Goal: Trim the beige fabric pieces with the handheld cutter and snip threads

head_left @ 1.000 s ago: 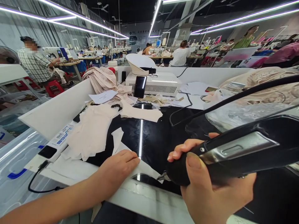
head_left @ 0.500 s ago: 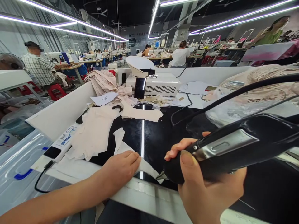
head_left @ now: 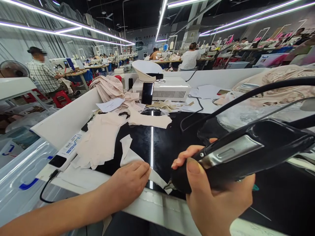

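Observation:
My right hand [head_left: 216, 196] is wrapped around a black corded hand tool [head_left: 243, 157] with a silver metal plate on its side. Its small metal tip [head_left: 169, 186] touches the pointed right end of a narrow cream fabric piece [head_left: 132, 156]. My left hand [head_left: 131, 182] presses on that same piece with fingers together and curled, hiding its middle. Beneath the fabric is a glossy black work surface [head_left: 172, 141]. To the left lies a stack of cream fabric pieces [head_left: 100, 137], and a curved cream piece [head_left: 152, 120] rests farther back.
A phone [head_left: 147, 93] leans on a white vented box [head_left: 169, 89], which carries a white visor [head_left: 147, 69]. A white power bank [head_left: 66, 152] lies at the left edge. Bundled fabric [head_left: 108, 87] is at back left; the tool's black cable [head_left: 256, 93] arches across the right.
My left hand has shifted slightly right and down on the fabric. The tool and my right hand have moved a little left, with the tip still at the fabric's end.

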Demonstrator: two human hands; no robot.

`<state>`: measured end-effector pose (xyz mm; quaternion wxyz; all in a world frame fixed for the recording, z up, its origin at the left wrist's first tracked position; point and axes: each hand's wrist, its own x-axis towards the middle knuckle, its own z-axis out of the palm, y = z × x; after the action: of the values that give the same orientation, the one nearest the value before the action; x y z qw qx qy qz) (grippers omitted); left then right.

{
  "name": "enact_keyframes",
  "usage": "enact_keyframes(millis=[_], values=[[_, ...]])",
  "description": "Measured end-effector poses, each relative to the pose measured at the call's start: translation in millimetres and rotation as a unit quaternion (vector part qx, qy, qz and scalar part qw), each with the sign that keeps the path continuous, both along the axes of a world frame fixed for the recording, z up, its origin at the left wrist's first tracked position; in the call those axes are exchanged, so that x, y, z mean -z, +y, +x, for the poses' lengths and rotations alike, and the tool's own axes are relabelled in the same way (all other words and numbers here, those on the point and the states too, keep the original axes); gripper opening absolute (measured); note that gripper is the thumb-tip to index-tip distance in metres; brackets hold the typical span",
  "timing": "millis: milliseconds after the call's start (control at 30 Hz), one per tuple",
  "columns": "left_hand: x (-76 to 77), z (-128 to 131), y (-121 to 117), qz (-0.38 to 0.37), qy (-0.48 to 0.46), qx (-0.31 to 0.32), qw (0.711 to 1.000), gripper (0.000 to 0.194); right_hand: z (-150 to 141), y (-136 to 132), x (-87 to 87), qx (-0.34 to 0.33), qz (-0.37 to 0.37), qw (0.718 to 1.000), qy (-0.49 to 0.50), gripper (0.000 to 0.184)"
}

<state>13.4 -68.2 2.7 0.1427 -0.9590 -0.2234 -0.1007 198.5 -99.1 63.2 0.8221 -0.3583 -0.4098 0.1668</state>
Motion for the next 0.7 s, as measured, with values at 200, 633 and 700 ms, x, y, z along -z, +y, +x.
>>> enact_keyframes(millis=[200, 633, 700], values=[[0.8, 4.3, -3.4, -0.045, 0.011, -0.031, 0.998, 0.016, -0.9, -1.0, 2.3, -0.001, 0.004, 1.000, 0.000, 0.038], [14.1, 6.4, -23.8, -0.031, -0.047, -0.033, 0.998, 0.072, -2.4, -2.2, -0.3, 0.005, -0.014, 1.000, 0.020, 0.041], [15.0, 6.9, -25.4, -0.038, -0.046, -0.034, 0.998, 0.074, -0.7, -3.4, 2.3, 0.000, -0.032, 0.999, 0.031, 0.046]])
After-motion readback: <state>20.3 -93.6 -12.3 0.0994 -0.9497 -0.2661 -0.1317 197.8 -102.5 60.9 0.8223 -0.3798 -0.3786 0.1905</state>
